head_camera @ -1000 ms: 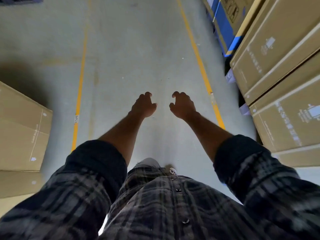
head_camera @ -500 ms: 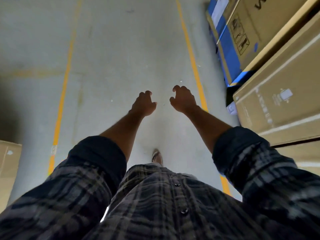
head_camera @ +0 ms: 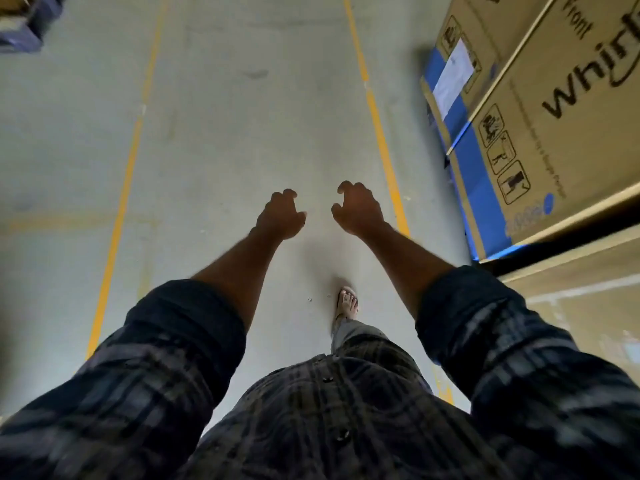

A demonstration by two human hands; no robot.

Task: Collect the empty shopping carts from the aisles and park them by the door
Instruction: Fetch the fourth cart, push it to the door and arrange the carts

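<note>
Concrete floor (head_camera: 242, 133) between yellow lines (head_camera: 128, 174); left-side boxes gone from view, printed box (head_camera: 519, 133) now alongside on the right; I've walked on. Left hand (head_camera: 280, 216) and right hand (head_camera: 358, 209) curled, holding nothing; no cart in view; search goes on.

One head-worn view (wide-angle) faces forward and steeply down at the floor (head_camera: 242, 133), edges seemingly blurred.

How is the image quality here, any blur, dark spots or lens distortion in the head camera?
Head view: the left hand and right hand are dark against the pale floor; the plaid sleeves are smeared by blur; the wide lens tilts the cardboard box, whose print is readable.
</note>
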